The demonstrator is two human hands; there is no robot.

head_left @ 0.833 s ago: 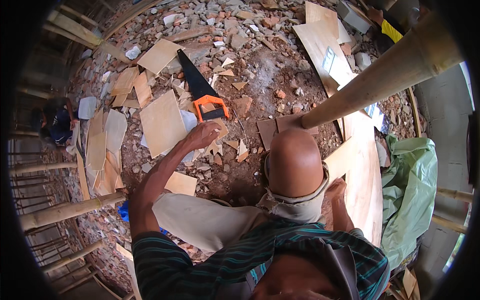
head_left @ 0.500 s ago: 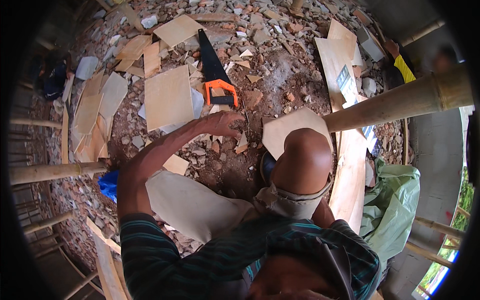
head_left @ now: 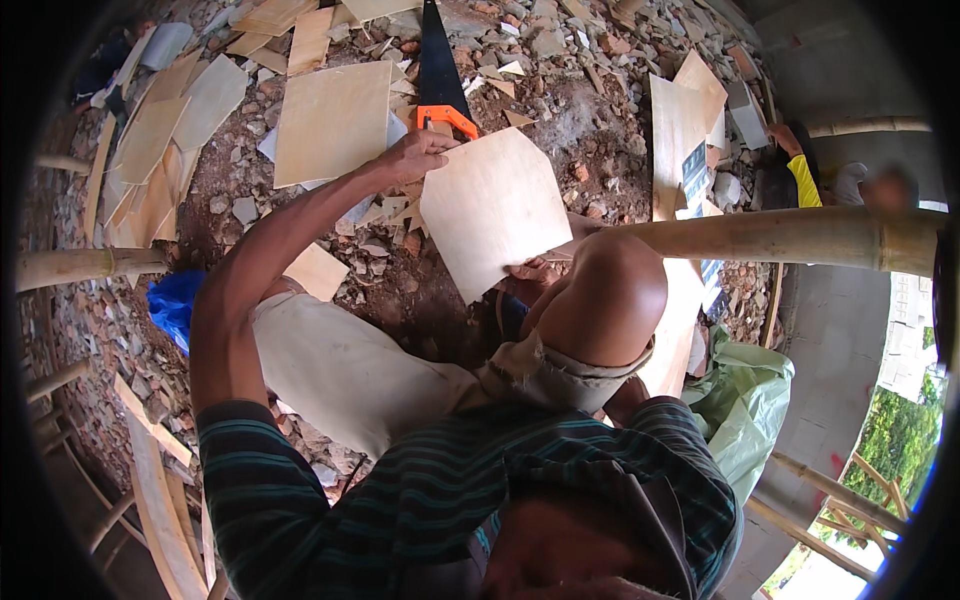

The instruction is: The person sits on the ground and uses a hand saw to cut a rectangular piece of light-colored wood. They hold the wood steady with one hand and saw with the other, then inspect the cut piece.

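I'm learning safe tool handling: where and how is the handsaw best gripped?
By the orange handle of the handsaw, I'd judge, coming from the near side: the handle end lies nearest and the dark blade points away. The left hand and the wooden panel partly hide the handle, so moving them aside first would probably help.

The left hand [head_left: 418, 157] held a pale, clipped-corner board [head_left: 495, 210] at its upper left, the right hand [head_left: 535, 277] its lower edge, near an orange-handled saw [head_left: 441, 75].
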